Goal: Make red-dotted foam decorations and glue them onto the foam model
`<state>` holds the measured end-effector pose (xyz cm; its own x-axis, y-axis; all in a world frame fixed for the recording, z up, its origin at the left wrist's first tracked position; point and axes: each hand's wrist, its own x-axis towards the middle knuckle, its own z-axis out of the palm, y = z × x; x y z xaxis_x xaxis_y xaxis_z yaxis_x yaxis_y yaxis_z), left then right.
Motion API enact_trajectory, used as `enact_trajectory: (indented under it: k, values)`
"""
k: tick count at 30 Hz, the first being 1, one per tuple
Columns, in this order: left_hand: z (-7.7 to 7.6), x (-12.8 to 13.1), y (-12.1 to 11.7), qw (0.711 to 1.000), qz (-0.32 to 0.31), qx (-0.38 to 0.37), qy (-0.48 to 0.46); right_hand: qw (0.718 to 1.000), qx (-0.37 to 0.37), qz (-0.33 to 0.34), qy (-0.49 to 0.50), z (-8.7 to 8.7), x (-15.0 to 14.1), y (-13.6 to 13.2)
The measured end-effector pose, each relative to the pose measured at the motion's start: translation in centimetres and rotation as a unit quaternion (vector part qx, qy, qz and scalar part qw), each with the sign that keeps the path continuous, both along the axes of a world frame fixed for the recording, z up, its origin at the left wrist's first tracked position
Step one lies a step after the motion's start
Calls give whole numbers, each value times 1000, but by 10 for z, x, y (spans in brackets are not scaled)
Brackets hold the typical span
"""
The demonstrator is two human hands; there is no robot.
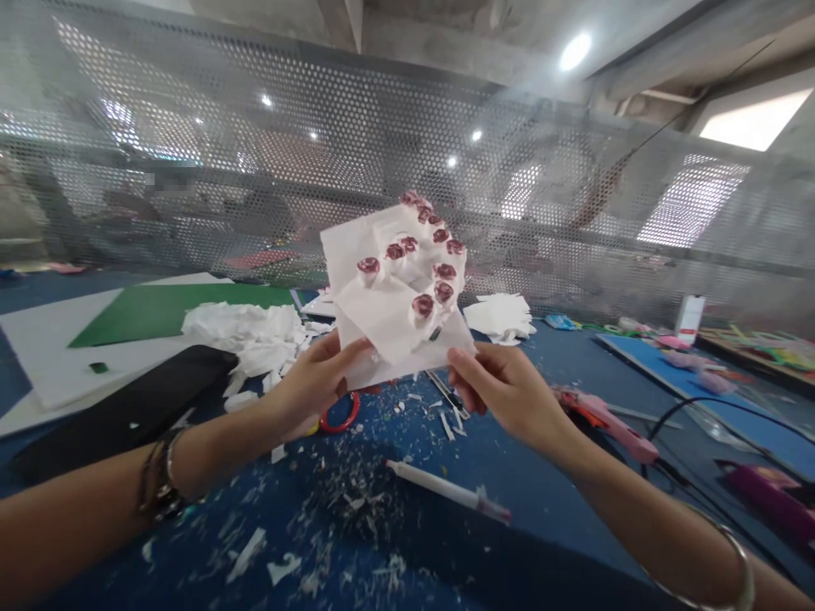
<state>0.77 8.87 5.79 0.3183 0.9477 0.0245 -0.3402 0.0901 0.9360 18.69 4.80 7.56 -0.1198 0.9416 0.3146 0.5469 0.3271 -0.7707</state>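
A white paper card (382, 318) is held up in front of me, tilted above the table. Several small paper roses (423, 305) with dark red tops and white sides stand on it, many along its right side. My left hand (324, 365) grips the card's lower left edge, thumb in front and fingers behind. At the lower right corner, my right hand (493, 378) pinches the card between thumb and fingers. Below the card lie red-handled scissors (340, 413), partly hidden by my left hand, and a white marker (439, 488) with a reddish end.
Paper scraps (362, 501) litter the blue table (541, 543). Crumpled white paper (248, 331), a green sheet (159, 310) and a black case-like object (127, 416) are leftward. Rightward lie a pink glue gun (611, 424) with a cable and a purple tool (767, 501). Perforated metal (382, 127) stands behind.
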Motion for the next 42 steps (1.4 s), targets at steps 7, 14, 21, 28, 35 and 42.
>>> enact_trajectory:
  k: [7, 14, 21, 28, 35, 42]
  values:
    - [-6, 4, -4, 997, -37, -49, -48, 991, -31, -30, 130, -4, -1, 8]
    - [-8, 8, -6, 989, -67, -112, -69, 987, 62, -73, 131, -3, 5, 10]
    - [-10, 7, -8, 994, -58, -92, -25, 995, 63, -59, 56, -1, 10, 17]
    - [-9, 6, -11, 988, -88, -113, -54, 971, 202, -82, -97, 1, 16, 12]
    - [-11, 7, -12, 991, -83, -91, -54, 974, 183, -95, -93, 2, 12, 12]
    - [-13, 9, -15, 996, -54, -64, -36, 996, 72, -45, 10, 5, 8, 11]
